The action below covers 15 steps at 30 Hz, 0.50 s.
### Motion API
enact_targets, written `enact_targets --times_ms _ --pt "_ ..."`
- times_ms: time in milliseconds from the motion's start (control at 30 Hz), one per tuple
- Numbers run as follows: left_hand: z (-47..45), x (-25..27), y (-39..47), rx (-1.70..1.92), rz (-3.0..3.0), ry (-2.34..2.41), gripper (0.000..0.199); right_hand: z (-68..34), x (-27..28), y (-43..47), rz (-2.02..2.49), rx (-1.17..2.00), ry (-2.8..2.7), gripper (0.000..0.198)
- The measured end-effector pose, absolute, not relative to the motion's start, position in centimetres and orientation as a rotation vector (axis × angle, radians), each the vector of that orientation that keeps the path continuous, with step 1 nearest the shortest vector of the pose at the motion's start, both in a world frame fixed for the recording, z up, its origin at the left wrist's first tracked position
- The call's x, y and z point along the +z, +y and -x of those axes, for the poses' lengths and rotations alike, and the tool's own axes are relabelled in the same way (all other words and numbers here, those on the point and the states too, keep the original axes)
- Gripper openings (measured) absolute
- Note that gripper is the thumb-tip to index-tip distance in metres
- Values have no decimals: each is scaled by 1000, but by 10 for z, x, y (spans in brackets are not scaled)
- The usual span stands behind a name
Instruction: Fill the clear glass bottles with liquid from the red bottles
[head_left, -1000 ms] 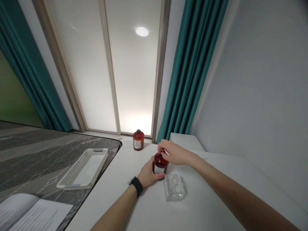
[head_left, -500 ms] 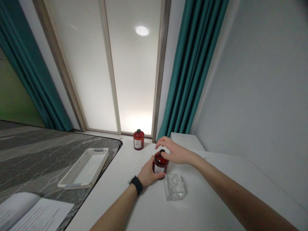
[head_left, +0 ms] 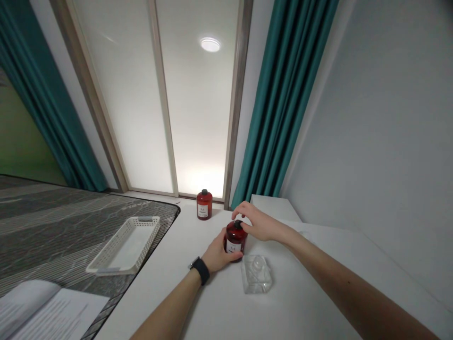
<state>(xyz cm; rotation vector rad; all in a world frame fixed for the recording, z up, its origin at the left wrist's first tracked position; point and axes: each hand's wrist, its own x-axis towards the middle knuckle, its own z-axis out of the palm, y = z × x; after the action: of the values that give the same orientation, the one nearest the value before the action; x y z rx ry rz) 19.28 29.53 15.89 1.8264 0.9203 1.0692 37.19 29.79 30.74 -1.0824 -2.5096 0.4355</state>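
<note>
A dark red bottle [head_left: 234, 246] with a white label and a black cap [head_left: 238, 224] stands upright on the white table. My left hand [head_left: 220, 255] is wrapped around its side, thumb across the front under the label. Over the top, my right hand [head_left: 256, 223] curls around the cap, its thumb against the cap's right side and a bent finger at the far left. Just in front of the bottle, close to my left thumb, lies a clear faceted glass or plastic piece [head_left: 257, 275]. A second red bottle [head_left: 204, 206] with a black cap stands farther back.
A white perforated basket [head_left: 94, 271] sits on the dark grey striped surface to the left. Nearer lies an open book [head_left: 67, 314]. Behind the white table [head_left: 297, 302] are a white box-like block [head_left: 271, 204], frosted sliding doors and teal curtains. A wall is on the right.
My right hand's bent finger has drawn in closer to the cap, moving slightly right. My left hand keeps its hold on the bottle. The view has shifted very slightly.
</note>
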Motion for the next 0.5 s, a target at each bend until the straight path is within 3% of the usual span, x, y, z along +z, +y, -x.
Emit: enact_targets --times_ms 367,500 --pt "-192 155 296 1099 -1862 904 79 -372 291 281 1210 217 -2452 6" --pt "-193 155 295 1106 -1856 883 79 -372 283 282 1225 164 -2423 5"
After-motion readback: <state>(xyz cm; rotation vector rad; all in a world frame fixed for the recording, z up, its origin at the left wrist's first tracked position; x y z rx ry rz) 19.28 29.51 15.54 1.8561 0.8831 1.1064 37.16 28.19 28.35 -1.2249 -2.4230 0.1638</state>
